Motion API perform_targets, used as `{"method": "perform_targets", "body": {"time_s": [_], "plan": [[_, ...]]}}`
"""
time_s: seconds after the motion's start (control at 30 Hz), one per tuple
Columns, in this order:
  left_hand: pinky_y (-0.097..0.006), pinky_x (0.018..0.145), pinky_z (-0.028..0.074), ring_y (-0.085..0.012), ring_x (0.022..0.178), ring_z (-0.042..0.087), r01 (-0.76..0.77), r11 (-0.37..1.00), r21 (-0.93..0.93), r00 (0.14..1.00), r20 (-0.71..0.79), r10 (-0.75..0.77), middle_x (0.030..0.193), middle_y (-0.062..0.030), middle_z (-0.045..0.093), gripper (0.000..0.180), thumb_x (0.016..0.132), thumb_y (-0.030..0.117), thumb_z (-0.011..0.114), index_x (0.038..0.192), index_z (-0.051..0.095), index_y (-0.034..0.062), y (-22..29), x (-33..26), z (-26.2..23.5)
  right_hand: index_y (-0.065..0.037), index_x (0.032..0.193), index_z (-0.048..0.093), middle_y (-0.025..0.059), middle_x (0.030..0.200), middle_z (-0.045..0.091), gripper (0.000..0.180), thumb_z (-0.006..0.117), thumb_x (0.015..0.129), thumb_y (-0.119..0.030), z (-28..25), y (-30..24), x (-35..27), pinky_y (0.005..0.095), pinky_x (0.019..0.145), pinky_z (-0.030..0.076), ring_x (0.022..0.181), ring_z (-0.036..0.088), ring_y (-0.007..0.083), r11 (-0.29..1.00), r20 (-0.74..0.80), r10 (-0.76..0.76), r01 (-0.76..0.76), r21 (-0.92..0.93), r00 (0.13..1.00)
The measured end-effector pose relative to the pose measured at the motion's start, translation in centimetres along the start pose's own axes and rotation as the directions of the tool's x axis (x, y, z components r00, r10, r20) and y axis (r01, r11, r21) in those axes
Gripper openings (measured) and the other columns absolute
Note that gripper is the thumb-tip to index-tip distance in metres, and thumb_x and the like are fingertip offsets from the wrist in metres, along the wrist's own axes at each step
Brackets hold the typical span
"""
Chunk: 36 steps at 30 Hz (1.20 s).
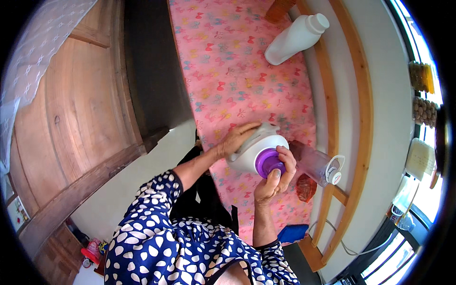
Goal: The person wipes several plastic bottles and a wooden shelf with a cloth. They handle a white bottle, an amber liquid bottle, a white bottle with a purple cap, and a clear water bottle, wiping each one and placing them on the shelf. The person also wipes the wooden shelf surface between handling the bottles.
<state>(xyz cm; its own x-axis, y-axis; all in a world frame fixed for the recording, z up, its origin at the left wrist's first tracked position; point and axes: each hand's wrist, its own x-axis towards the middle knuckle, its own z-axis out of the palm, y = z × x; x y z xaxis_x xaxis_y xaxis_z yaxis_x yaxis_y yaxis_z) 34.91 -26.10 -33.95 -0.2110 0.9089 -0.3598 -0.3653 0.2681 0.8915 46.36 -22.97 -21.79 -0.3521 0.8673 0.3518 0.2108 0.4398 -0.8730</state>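
A white plastic bottle (245, 160) with a rounded shoulder is tilted over the pink cloth, its wide purple cap (265, 158) turned toward me. My left hand (237, 138) holds it around the far left side, the fingers reaching over the body. On the cap, the thumb and fingers of my right hand (274, 183) are closed. Most of the bottle's underside is hidden. Just right of it, a clear plastic bottle (311, 162) with a white looped lid lies or leans toward the wooden rail. A small reddish-brown packet (306, 187) is near my right hand.
A pink bow-patterned cloth (228, 71) covers the long surface. Farther off, a white capped bottle (293, 40) lies near a brown object (280, 9). Wooden rails (363, 118) run along the right. A blue flat item (292, 233) rests near the front edge; a wooden panel (76, 104) stands left.
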Motion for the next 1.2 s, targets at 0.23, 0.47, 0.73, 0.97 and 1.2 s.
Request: {"method": "perform_targets", "body": {"time_s": [0.23,0.47,0.73,0.97,1.2], "plan": [[-0.035,0.104,0.034,-0.0208,0.123,0.047,-0.396,0.888,0.234,0.918,0.086,0.387,0.131,-0.0094,0.052,0.038,0.097,0.025,0.043,0.127,0.053,0.0050,4.5,-1.3,1.4,0.000,0.108,0.049,0.0208,0.110,0.056,0.033,0.041,0.092,-0.028,-0.5,0.4,-0.3,0.0442,0.092,0.041,0.103,0.052,0.0301,1.000,0.004,-0.014,0.014,0.021,1.000],[-0.036,0.098,0.041,-0.0246,0.114,0.053,-0.118,0.959,0.257,0.946,0.323,0.030,0.125,-0.0119,0.056,0.033,0.095,0.020,0.040,0.118,0.061,0.0065,0.5,6.1,-0.3,0.001,0.110,0.048,0.0204,0.113,0.055,0.036,0.037,0.088,-0.026,0.1,0.4,-0.3,0.0420,0.094,0.039,0.104,0.051,0.0286,1.000,0.002,-0.005,0.005,-0.021,1.000],[-0.041,0.106,0.031,-0.0357,0.122,0.044,0.174,0.838,0.518,0.981,-0.168,-0.100,0.136,-0.0147,0.044,0.043,0.095,0.028,0.034,0.135,0.046,0.0141,-8.8,1.7,-1.5,0.001,0.109,0.049,0.0202,0.115,0.055,0.035,0.038,0.088,-0.023,0.2,0.3,-0.4,0.0401,0.096,0.037,0.107,0.051,0.0285,1.000,-0.024,0.028,-0.028,-0.011,0.999],[-0.040,0.098,0.040,-0.0301,0.118,0.047,0.320,0.880,-0.350,0.941,0.012,-0.337,0.133,-0.0198,0.043,0.081,0.081,0.030,0.058,0.145,0.017,0.0046,-6.6,-5.6,0.2,0.002,0.109,0.050,0.0181,0.115,0.056,0.034,0.036,0.087,-0.019,-0.2,0.0,0.1,0.0397,0.098,0.036,0.109,0.051,0.0267,0.999,0.025,0.008,-0.009,0.034,1.000],[-0.040,0.092,0.045,-0.0282,0.112,0.054,0.510,0.858,-0.060,0.848,-0.132,-0.513,0.125,-0.0170,0.053,0.091,0.067,0.037,0.078,0.137,0.034,0.0019,-2.6,-5.3,0.7,0.001,0.108,0.052,0.0162,0.114,0.058,0.034,0.038,0.088,-0.022,-0.9,0.0,-0.2,0.0382,0.098,0.036,0.108,0.051,0.0247,0.998,0.042,0.043,-0.045,0.045,0.998]]}}
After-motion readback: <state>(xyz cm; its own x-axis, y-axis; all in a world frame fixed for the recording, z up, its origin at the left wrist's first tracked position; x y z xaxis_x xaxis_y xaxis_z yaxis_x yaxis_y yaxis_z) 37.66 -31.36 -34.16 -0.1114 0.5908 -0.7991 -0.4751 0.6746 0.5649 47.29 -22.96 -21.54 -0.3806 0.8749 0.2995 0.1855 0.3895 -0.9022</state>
